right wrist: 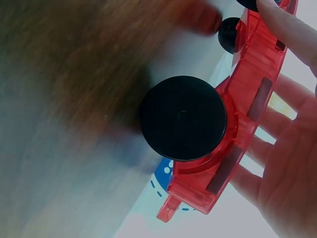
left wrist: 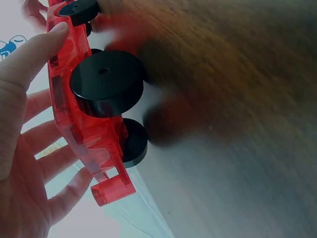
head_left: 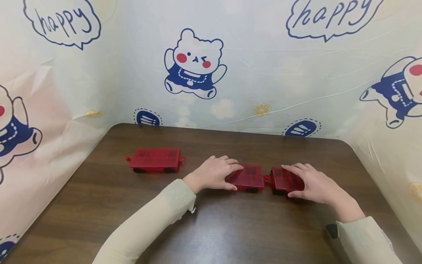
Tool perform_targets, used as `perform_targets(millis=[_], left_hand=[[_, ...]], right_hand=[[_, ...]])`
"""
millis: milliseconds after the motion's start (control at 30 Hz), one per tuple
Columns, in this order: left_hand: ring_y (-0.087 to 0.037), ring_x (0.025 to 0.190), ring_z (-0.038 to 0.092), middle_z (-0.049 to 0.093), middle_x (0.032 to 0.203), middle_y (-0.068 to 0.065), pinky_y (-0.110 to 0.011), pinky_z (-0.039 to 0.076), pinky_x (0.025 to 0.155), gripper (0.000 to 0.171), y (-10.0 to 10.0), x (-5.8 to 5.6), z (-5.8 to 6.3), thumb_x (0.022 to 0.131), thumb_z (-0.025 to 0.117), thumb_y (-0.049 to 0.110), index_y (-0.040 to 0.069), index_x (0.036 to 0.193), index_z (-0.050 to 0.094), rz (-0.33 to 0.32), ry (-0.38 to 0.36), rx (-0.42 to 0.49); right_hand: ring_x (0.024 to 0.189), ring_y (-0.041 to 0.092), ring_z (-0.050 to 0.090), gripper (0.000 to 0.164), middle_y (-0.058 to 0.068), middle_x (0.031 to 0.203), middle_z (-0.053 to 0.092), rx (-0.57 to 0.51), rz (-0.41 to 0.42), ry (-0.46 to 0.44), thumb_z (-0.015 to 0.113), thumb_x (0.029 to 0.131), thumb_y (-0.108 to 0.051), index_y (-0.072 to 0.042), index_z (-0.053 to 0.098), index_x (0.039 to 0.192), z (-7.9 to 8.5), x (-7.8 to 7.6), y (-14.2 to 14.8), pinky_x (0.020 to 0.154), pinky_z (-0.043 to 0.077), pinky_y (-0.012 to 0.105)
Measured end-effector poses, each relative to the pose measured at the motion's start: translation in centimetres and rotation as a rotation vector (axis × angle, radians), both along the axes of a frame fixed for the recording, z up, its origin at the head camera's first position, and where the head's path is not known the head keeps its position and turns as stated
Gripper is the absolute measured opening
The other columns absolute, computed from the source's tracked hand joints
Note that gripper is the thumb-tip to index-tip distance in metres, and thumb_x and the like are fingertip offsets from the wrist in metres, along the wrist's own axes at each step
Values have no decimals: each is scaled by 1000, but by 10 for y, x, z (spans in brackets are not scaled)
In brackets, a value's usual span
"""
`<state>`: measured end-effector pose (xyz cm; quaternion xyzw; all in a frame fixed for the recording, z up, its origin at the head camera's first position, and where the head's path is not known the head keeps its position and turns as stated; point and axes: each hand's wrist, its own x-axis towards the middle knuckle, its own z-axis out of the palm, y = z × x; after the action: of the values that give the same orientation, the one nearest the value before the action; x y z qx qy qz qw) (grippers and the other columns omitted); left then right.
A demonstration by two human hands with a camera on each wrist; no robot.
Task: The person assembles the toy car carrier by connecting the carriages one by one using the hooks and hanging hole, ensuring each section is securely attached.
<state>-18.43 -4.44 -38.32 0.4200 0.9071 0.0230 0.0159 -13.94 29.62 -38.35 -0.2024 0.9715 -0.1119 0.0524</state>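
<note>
Two red see-through toy train cars stand end to end on the brown table. My left hand (head_left: 213,172) grips the middle car (head_left: 251,176) across its width, thumb on the near side and fingers over the far side. With the same kind of hold, my right hand (head_left: 313,183) has the right car (head_left: 282,179). Their coupling ends meet in the gap between the cars. Black wheels (left wrist: 108,83) and a red coupling ring (left wrist: 113,191) show on the middle car in the left wrist view. A large black wheel (right wrist: 183,118) shows in the right wrist view.
A third red car (head_left: 155,158) stands apart on the left of the table (head_left: 230,234), with a hook (head_left: 128,159) at its left end and a ring (head_left: 182,158) at its right. A printed cloth (head_left: 250,73) with cartoon bears hangs around the table.
</note>
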Motion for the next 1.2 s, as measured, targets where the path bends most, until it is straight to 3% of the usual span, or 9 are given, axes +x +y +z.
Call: perform_targets(millis=[300, 633, 967, 1200], left_hand=[[-19, 131, 48, 52, 148, 4, -45, 50, 91, 68, -10, 5, 6, 87, 66, 60, 28, 145, 50, 4, -28, 38], [-21, 131, 51, 57, 144, 1, -46, 53, 93, 67, -46, 14, 23, 86, 68, 57, 25, 143, 54, 30, 10, 107], [-25, 136, 50, 54, 147, -2, -54, 51, 99, 68, -94, 6, 41, 86, 70, 53, 23, 144, 53, 145, 12, 94], [-29, 139, 47, 53, 149, -5, -59, 47, 102, 71, -136, 1, 47, 85, 73, 50, 21, 146, 51, 269, -68, 158]], right_hand=[[125, 38, 49, 91, 16, 139, 56, -73, 7, 18, 86, 73, -43, -14, 44, 149, 9, 2, -6, 89, 55, 57], [137, 38, 43, 89, 15, 150, 48, -161, 40, 27, 81, 79, -47, -15, 41, 152, 19, -6, -32, 105, 43, 62], [142, 32, 41, 91, 7, 154, 45, -221, 85, -28, 79, 78, -51, -22, 38, 153, 21, -17, -70, 108, 42, 59], [143, 31, 40, 88, 7, 154, 45, -209, 131, -66, 79, 78, -49, -24, 40, 152, 19, -23, -100, 109, 43, 57]])
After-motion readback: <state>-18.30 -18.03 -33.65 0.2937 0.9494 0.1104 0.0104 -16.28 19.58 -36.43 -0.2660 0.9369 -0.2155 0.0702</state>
